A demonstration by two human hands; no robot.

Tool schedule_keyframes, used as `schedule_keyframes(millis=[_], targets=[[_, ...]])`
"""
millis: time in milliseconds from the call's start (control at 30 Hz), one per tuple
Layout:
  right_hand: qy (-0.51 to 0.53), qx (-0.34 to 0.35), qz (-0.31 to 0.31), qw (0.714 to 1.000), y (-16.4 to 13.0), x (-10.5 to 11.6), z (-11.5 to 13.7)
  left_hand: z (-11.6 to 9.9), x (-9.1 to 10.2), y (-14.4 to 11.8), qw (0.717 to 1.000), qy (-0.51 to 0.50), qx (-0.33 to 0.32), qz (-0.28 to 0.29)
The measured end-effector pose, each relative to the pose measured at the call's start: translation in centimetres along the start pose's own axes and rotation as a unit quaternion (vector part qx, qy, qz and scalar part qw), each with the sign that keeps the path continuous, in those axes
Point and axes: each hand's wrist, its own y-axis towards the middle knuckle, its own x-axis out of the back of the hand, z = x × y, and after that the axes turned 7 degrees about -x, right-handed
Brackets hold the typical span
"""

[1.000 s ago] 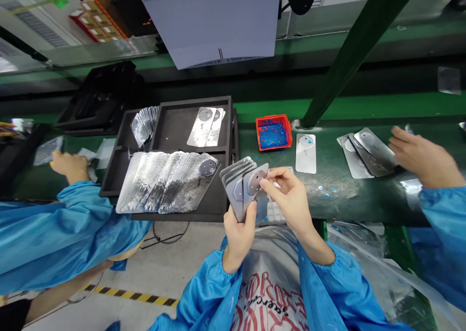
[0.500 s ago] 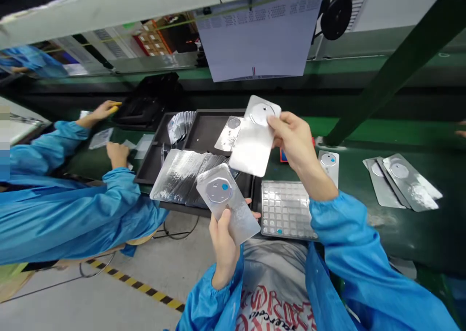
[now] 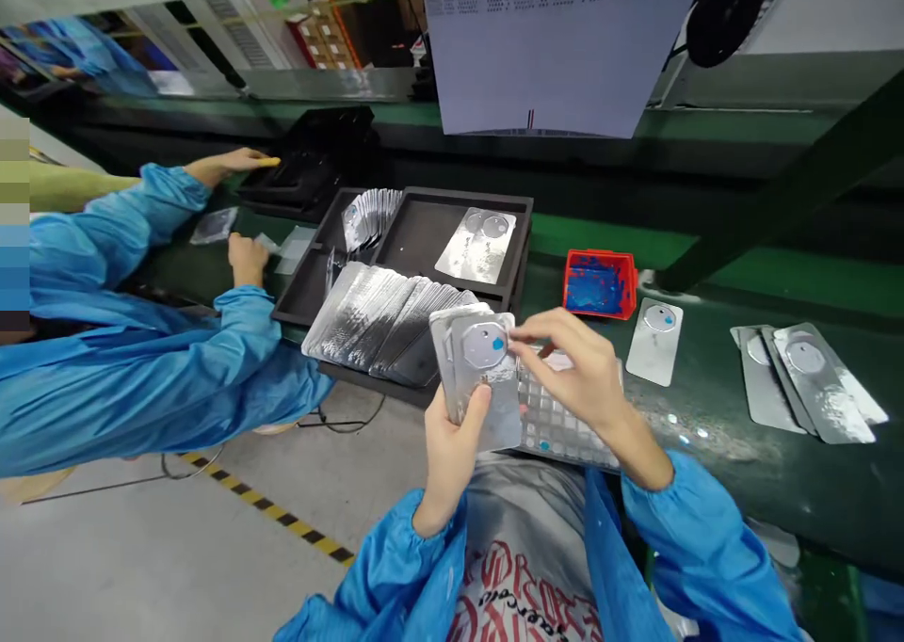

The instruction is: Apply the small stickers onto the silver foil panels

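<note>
A small stack of metal plates (image 3: 498, 393) is grasped in the left hand (image 3: 452, 444), upright before the body, the thumb laid across the front plate. The plates are thin, silvery and rectangular with rounded corners; on the front one, a round, dull disc shape is seen near the top, with a blue dot (image 3: 498, 344) stuck at its right side. The thumb and fingertips of the right hand (image 3: 583, 369) are brought close together at the plate's edge beside the dot; whether anything is pinched there cannot be told.

Beneath the right hand, a sheet of small square cells (image 3: 557, 421) is partly covered. To the left, a long overlapping row of shiny plates (image 3: 374, 327) is laid along the near side of a matt black tray (image 3: 416, 232). Beyond the hands, blue material is contained in a red plastic bin (image 3: 630, 286); a single plate (image 3: 653, 358) with a blue dot is set near it.

On the shirt (image 3: 529, 567), red outlined lettering is crossed by black script, not surely legible. Rows of print on the white sheet (image 3: 537, 68) are too small to be read.
</note>
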Motion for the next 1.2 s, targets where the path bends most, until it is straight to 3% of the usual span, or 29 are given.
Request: schedule_keyframes(millis=[167,300,567,700,833,967,1200], targets=[[-0.103,0.064,-0.058,0.991,-1.6,0.9,0.9,-0.2,-0.6,0.0,0.997,0.065,-0.020,0.044],[-0.181,0.109,-0.064,0.975,-1.7,1.3,0.9,-0.4,-1.0,-0.3,0.994,0.080,-0.036,0.066],[-0.187,0.159,-0.076,0.966,-2.1,0.9,0.5,-1.1,-1.1,-0.5,0.992,0.084,-0.072,0.054],[-0.189,0.186,-0.090,0.960,-2.4,0.7,0.1,-1.2,-1.2,-0.8,0.995,0.066,-0.043,0.054],[-0.196,0.191,-0.069,0.959,-2.6,0.7,0.3,-1.4,-1.3,-0.8,0.995,0.076,-0.060,0.020],[-0.182,0.165,-0.069,0.967,-2.7,0.6,0.6,-1.4,-1.3,-0.7,0.995,0.070,-0.070,0.023],[-0.126,0.109,-0.088,0.982,-2.7,0.2,0.7,-1.3,-1.3,-0.9,0.997,0.028,0.006,0.068]])
